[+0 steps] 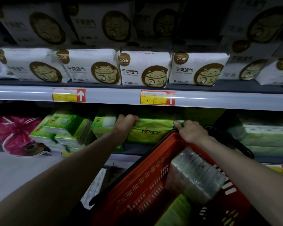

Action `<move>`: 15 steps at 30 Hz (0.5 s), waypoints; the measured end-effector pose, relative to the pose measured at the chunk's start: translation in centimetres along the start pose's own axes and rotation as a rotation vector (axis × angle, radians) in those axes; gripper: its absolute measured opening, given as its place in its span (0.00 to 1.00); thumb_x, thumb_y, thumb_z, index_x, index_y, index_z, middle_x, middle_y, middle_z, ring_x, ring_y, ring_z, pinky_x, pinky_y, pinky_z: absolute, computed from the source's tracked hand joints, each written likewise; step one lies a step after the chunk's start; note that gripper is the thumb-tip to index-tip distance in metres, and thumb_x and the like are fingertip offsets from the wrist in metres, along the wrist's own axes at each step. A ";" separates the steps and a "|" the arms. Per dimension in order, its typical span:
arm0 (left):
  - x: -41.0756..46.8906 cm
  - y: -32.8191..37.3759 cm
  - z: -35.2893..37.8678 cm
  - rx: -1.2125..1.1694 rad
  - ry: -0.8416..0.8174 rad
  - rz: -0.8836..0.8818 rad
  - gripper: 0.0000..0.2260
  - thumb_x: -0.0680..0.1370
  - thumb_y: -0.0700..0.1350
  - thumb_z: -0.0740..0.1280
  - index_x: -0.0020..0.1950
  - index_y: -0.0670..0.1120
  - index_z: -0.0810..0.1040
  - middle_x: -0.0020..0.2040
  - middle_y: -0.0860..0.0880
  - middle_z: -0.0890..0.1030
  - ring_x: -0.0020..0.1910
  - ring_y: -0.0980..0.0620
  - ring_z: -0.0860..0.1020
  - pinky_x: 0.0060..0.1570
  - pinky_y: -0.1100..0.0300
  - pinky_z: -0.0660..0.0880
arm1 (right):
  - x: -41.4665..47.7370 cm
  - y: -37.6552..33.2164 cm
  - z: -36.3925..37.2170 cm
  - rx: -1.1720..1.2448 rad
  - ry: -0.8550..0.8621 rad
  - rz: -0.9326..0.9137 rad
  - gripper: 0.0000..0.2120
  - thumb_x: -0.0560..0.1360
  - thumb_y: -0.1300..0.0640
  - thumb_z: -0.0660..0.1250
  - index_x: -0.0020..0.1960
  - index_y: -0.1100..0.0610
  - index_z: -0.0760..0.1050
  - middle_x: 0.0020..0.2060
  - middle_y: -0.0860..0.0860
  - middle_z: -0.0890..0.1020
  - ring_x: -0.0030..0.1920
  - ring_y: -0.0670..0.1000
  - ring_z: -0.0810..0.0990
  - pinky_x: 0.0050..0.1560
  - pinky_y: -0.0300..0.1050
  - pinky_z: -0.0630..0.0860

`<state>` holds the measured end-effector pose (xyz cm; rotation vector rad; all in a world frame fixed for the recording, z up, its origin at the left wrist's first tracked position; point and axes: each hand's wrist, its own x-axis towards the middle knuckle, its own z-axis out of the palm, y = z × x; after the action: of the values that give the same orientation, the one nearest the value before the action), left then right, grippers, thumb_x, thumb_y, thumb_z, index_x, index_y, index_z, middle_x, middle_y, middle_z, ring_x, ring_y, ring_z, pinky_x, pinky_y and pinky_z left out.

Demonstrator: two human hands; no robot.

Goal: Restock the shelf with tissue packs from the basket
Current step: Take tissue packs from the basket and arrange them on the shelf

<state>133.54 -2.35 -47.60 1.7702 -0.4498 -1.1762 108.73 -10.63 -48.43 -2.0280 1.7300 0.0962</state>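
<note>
A large green tissue pack (pixel 151 130) lies on the lower shelf (pixel 137 148), just under the shelf rail. My left hand (pixel 127 122) grips its upper left corner. My right hand (pixel 189 130) holds its upper right edge, close to the basket's rim. The red plastic basket (pixel 137 185) is tilted against the shelf front below my arms. Inside it lies a clear-wrapped bundle of tissue packs (pixel 196 175) and another green pack (pixel 175 212).
More green tissue packs (pixel 62 131) are stacked to the left on the same shelf, beside a pink bag (pixel 18 132). White cat-print packs (pixel 144 69) fill the shelf above, behind a rail with price tags (pixel 157 97). The basket's black handle (pixel 230 141) hangs at right.
</note>
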 end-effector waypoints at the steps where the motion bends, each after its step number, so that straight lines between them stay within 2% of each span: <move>1: -0.2 0.1 0.2 0.025 0.033 0.003 0.23 0.62 0.48 0.72 0.55 0.42 0.77 0.57 0.40 0.81 0.55 0.42 0.80 0.55 0.47 0.81 | -0.2 -0.1 0.0 -0.036 0.029 -0.005 0.30 0.84 0.32 0.50 0.60 0.56 0.75 0.62 0.60 0.79 0.63 0.63 0.79 0.52 0.53 0.70; 2: -0.4 0.2 0.3 0.023 0.050 -0.002 0.21 0.63 0.48 0.72 0.54 0.44 0.76 0.57 0.40 0.80 0.56 0.41 0.79 0.57 0.44 0.81 | -0.5 -0.2 -0.2 -0.067 0.059 -0.014 0.28 0.84 0.32 0.50 0.57 0.55 0.74 0.61 0.59 0.80 0.63 0.63 0.80 0.51 0.53 0.70; 3: -0.9 0.4 0.4 -0.010 0.055 -0.021 0.19 0.66 0.46 0.71 0.56 0.44 0.75 0.58 0.41 0.78 0.57 0.41 0.78 0.55 0.44 0.81 | -0.6 -0.3 -0.3 -0.098 0.087 -0.021 0.27 0.84 0.31 0.50 0.53 0.54 0.73 0.60 0.59 0.81 0.62 0.62 0.80 0.51 0.52 0.69; 4: -1.2 0.5 0.5 -0.064 0.047 -0.045 0.18 0.70 0.44 0.70 0.59 0.43 0.75 0.57 0.41 0.77 0.55 0.42 0.77 0.48 0.47 0.81 | -0.8 -0.3 -0.4 -0.123 0.107 -0.021 0.27 0.83 0.31 0.51 0.51 0.53 0.73 0.58 0.58 0.81 0.61 0.62 0.81 0.50 0.52 0.69; 5: -1.4 0.7 0.5 -0.115 0.042 -0.072 0.17 0.72 0.41 0.69 0.59 0.41 0.75 0.55 0.42 0.76 0.51 0.43 0.77 0.41 0.51 0.78 | -0.8 -0.3 -0.5 -0.130 0.110 -0.012 0.27 0.83 0.31 0.52 0.50 0.53 0.73 0.57 0.58 0.81 0.61 0.62 0.81 0.50 0.52 0.69; 7: -1.4 0.8 0.2 -0.195 0.027 -0.091 0.06 0.74 0.38 0.66 0.50 0.41 0.75 0.46 0.44 0.73 0.40 0.48 0.72 0.34 0.57 0.70 | -0.4 0.0 -0.6 -0.045 0.077 0.022 0.27 0.82 0.29 0.55 0.50 0.54 0.74 0.55 0.57 0.80 0.60 0.62 0.81 0.52 0.52 0.72; 8: -1.4 0.9 0.2 -0.224 0.017 -0.101 0.02 0.74 0.37 0.65 0.44 0.43 0.74 0.42 0.45 0.71 0.36 0.49 0.69 0.33 0.58 0.68 | -0.1 0.1 -0.7 0.033 0.052 0.037 0.28 0.81 0.29 0.57 0.49 0.55 0.74 0.54 0.57 0.81 0.59 0.62 0.81 0.54 0.52 0.75; 10: -1.2 1.0 0.0 -0.275 -0.004 -0.126 0.08 0.75 0.35 0.63 0.38 0.45 0.72 0.38 0.46 0.69 0.33 0.50 0.67 0.34 0.59 0.68 | 0.4 0.5 -0.5 0.147 0.024 0.048 0.30 0.80 0.30 0.59 0.46 0.58 0.76 0.52 0.59 0.82 0.54 0.61 0.82 0.55 0.52 0.79; 13: -1.1 0.9 -0.1 -0.320 -0.042 -0.138 0.09 0.76 0.33 0.63 0.38 0.44 0.74 0.42 0.45 0.74 0.41 0.48 0.73 0.43 0.57 0.73 | 0.2 0.4 0.0 0.163 0.046 0.044 0.29 0.81 0.32 0.59 0.45 0.58 0.76 0.49 0.59 0.83 0.50 0.60 0.83 0.53 0.52 0.80; 15: -1.2 0.9 -0.1 -0.312 -0.069 -0.145 0.08 0.76 0.34 0.63 0.39 0.44 0.74 0.43 0.44 0.74 0.41 0.49 0.73 0.45 0.57 0.74 | -0.2 0.2 0.0 0.156 0.058 0.036 0.29 0.82 0.33 0.58 0.46 0.59 0.76 0.50 0.59 0.82 0.51 0.61 0.83 0.52 0.52 0.79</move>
<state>133.26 -1.88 -46.24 1.5152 -0.1669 -1.3332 108.53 -10.42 -48.45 -1.9049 1.7524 -0.0843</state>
